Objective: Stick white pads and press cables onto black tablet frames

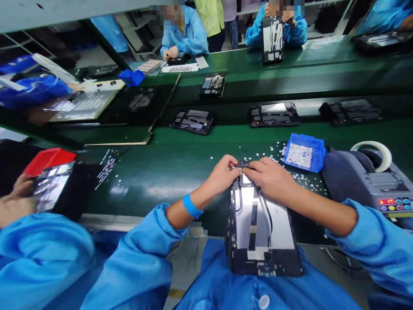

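Observation:
An opened tablet without its back cover leans on the bench edge against my body, its battery, dark flex strips and a black cable exposed. My left hand, with a blue band on the wrist, grips the tablet's far left corner between thumb and curled fingers. Beside it, my right hand has thumb and fingers closed on the same far edge. Both thumbs press near the top middle. Whether a small part sits under the fingertips is hidden.
Right of my hands are a blue tray of small white pieces, others scattered around it, and a grey tape dispenser. Several opened tablets lie along the dark belt. A co-worker's hand holds a tablet at left, near a red tray.

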Available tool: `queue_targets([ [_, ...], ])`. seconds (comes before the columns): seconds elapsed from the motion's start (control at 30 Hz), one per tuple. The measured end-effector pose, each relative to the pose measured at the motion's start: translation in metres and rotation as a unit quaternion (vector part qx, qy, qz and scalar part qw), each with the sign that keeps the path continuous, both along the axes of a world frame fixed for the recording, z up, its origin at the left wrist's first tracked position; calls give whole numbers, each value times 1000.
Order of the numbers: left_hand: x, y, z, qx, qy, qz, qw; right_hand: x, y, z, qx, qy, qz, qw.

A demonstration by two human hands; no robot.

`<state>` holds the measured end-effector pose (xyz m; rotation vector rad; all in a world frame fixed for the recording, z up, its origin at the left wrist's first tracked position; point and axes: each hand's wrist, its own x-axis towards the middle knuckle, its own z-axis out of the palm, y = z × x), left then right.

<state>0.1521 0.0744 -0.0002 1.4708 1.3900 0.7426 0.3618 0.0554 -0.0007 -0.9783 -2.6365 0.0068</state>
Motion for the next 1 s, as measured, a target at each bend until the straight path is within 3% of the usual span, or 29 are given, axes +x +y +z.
queue_targets([
  [0.1,3,2,-1,-37,-48,17,998,0,0,1,5,-1,0,1000],
  [0.27,2,4,-3,-29,-46,18,998,-1,-1,1,4,-2,-1,1000],
  [0.43,-6,0,4,20,11,-30,999,-1,-2,2,8,4,-10,1000],
  [0.53,-14,-9,9,105,102,-51,988,-2,-3,4,5,1,-6,1000],
  [0.63,-23,-20,14,213,200,-81,953,-2,-3,5,9,0,-4,1000],
  [0.73,-29,-29,19,293,312,-137,893,-2,-4,4,17,3,-5,1000],
  [0.83,-32,-31,22,339,385,-180,839,-2,-5,3,24,5,-8,1000],
  [1.0,-34,-21,23,384,433,-234,781,-3,-5,3,26,0,-9,1000],
])
